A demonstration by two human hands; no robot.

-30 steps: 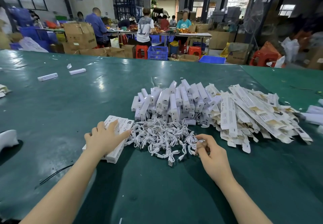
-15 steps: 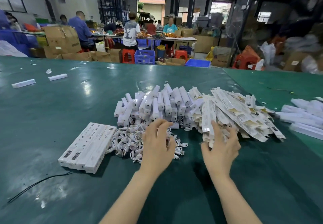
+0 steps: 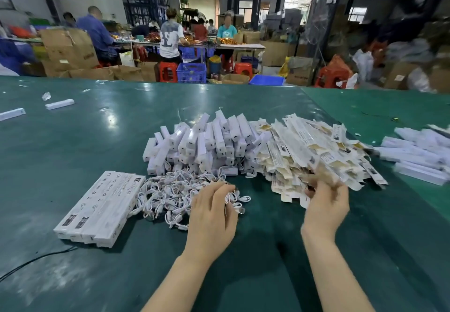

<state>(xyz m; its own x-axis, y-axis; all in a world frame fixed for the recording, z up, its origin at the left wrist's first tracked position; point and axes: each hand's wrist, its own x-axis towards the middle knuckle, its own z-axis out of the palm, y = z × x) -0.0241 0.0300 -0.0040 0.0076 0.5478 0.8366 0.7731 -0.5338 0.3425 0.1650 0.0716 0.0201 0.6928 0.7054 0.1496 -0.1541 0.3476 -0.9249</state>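
Warehouse, green table (image 3: 73, 153), left hand (image 3: 211, 216) grip curled on cables (image 3: 165, 195), right hand (image 3: 326, 207) grip blurred, unclear

A large interlocked "LV" marks the back of the white T-shirt (image 3: 169, 41) at twelve o'clock. "CE" marks stand on the long white cardboard boxes (image 3: 102, 207) at nine o'clock. Their finer print is illegible.

- L hand (image 3: 211, 216): bare, slim fingers, short nails; forearm bare to frame edge.
- R hand (image 3: 325, 208): bare too, fingertips motion-blurred; forearm bare to btm edge.
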